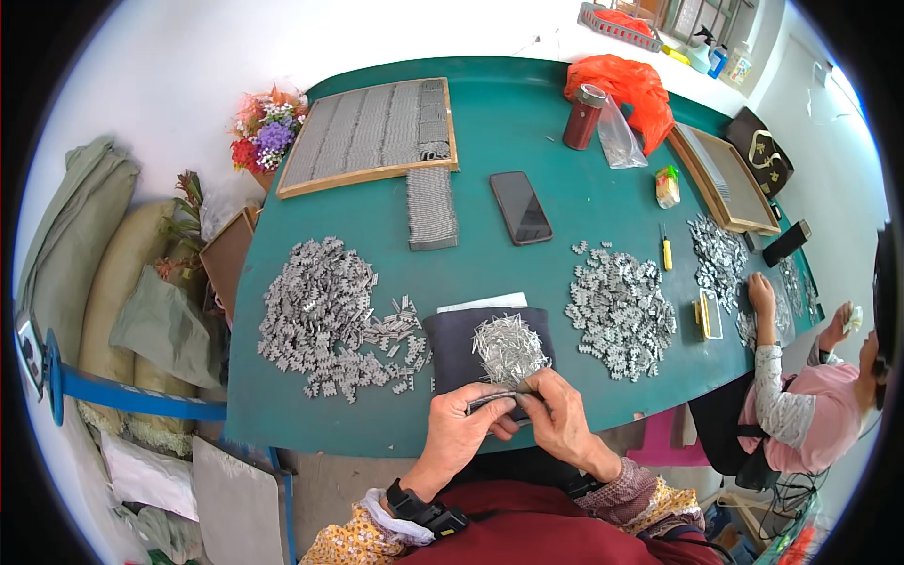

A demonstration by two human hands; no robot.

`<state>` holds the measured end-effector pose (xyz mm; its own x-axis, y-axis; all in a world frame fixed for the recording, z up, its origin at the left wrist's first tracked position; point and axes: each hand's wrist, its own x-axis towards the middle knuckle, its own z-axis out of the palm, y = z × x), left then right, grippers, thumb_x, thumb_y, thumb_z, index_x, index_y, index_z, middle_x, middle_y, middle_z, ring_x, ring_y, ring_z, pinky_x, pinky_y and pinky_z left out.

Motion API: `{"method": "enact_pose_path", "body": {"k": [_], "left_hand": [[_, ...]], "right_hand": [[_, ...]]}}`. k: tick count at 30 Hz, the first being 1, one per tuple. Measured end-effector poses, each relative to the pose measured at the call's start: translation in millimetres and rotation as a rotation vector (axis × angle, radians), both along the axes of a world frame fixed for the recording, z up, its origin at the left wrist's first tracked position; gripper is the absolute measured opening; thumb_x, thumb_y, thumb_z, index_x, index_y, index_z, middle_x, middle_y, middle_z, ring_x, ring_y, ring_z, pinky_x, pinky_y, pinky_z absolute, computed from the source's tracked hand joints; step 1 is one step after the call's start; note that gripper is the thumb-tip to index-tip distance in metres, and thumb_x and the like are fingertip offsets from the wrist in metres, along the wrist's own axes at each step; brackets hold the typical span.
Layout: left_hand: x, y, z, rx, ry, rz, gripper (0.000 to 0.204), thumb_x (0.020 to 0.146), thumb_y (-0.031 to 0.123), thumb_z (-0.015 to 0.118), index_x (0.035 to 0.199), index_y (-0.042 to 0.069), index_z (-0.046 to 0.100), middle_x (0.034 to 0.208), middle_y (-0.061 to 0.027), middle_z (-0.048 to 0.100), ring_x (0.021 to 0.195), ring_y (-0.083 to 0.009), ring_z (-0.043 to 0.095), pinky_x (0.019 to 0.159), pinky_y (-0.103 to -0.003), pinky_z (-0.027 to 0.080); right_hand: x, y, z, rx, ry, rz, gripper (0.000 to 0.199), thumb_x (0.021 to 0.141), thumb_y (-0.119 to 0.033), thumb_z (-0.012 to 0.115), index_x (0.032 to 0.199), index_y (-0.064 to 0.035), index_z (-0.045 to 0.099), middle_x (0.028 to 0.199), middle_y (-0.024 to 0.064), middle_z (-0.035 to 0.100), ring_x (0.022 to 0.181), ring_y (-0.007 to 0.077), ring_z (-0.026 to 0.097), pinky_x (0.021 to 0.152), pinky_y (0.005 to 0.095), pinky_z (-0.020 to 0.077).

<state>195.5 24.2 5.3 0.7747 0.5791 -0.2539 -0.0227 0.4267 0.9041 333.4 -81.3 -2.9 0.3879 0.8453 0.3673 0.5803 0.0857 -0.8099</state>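
Note:
Close to my body, my left hand (456,429) is closed around a short dark metal strip (488,401), apparently linked pieces. The fingers of my right hand (563,420) pinch together at the strip's right end; whether a pin is in them is too small to tell. Just beyond my fingertips, a heap of thin silver pins (509,348) lies on a folded dark cloth (450,337). To the left spreads a big pile of small grey toothed metal links (315,315). Another pile of similar links (621,315) sits to the right.
A woven grey metal strip (432,209) touches a wooden tray (367,169) of rows. Nearby are a phone (521,208), a red tumbler (584,118), an orange bag (621,89) and a yellow-handled screwdriver (667,252). At right, a co-worker (800,405) sits by more metal pieces.

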Motion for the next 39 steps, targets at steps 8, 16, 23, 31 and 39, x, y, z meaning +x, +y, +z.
{"method": "enact_pose_path", "body": {"k": [8,16,23,31,39], "left_hand": [[-44,29,-11,0.026,0.043,0.269,0.013,0.089,0.001,0.066,0.097,-0.009,0.067,0.081,-0.0180,0.070,0.062,-0.0243,0.070,0.052,-0.032,0.059],[-80,41,-26,-0.018,0.059,0.349,0.011,0.089,0.001,0.067,0.095,-0.008,0.067,0.080,-0.0186,0.070,0.062,-0.0249,0.070,0.052,-0.033,0.059],[-83,40,-28,-0.034,0.031,0.324,0.010,0.089,0.000,0.067,0.094,-0.009,0.066,0.080,-0.0186,0.070,0.062,-0.0246,0.070,0.053,-0.033,0.059],[-84,42,-32,-0.082,0.034,0.320,0.010,0.088,-0.001,0.067,0.094,-0.009,0.067,0.080,-0.0176,0.070,0.063,-0.0243,0.070,0.053,-0.032,0.059],[-81,41,-34,-0.076,0.042,0.285,0.010,0.088,-0.001,0.067,0.094,-0.009,0.067,0.081,-0.0172,0.070,0.063,-0.0243,0.070,0.054,-0.032,0.059]], "right_hand": [[9,19,-3,-0.071,-0.165,-0.135,0.009,0.082,-0.001,0.067,0.090,-0.0027,0.063,0.081,0.0123,0.060,0.078,0.0325,0.059,0.071,0.0408,0.0477],[6,32,-18,-0.107,-0.452,-0.001,0.015,0.079,-0.002,0.069,0.093,-0.0064,0.065,0.086,0.0087,0.056,0.082,0.0294,0.054,0.074,0.0409,0.0420],[8,64,-14,-0.154,-0.641,-0.031,0.032,0.073,0.002,0.061,0.105,-0.0028,0.064,0.096,0.0112,0.056,0.089,0.0303,0.052,0.077,0.0410,0.0403],[-12,40,-5,-0.261,-0.708,0.126,0.038,0.069,0.005,0.058,0.105,-0.0009,0.066,0.104,0.0120,0.058,0.092,0.0303,0.052,0.080,0.0416,0.0407],[2,29,-2,-0.177,-0.547,0.110,0.020,0.075,0.001,0.069,0.095,-0.0038,0.066,0.096,0.0096,0.061,0.086,0.0296,0.054,0.077,0.0411,0.0424]]}}
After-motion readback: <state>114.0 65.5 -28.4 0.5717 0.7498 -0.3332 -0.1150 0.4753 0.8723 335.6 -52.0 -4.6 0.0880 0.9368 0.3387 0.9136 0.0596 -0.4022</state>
